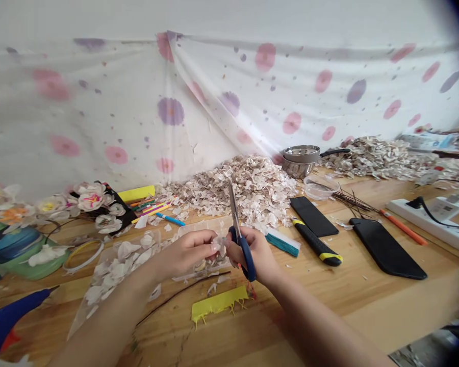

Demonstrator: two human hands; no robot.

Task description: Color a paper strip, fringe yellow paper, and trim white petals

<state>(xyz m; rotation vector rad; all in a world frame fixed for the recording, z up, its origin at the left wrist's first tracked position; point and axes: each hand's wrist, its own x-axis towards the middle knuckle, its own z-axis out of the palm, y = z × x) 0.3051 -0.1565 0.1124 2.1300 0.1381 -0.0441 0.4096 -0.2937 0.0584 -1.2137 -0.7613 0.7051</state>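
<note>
My left hand pinches a small whitish petal between thumb and fingers. Dark blue scissors are held in my right hand, blades pointing up and away from the petal. The right fingertips also meet the petal's edge. Below the hands lies a yellow fringed strip, with a thin dark twig to its left. Behind them sits a clear plastic tray, partly covered by my hands. More white petals lie on a clear sheet under my left forearm.
A large heap of dried petals stands at the back. To the right are a box cutter, two black phones, a power strip and metal bowls. A blue glue gun and flowers are at left.
</note>
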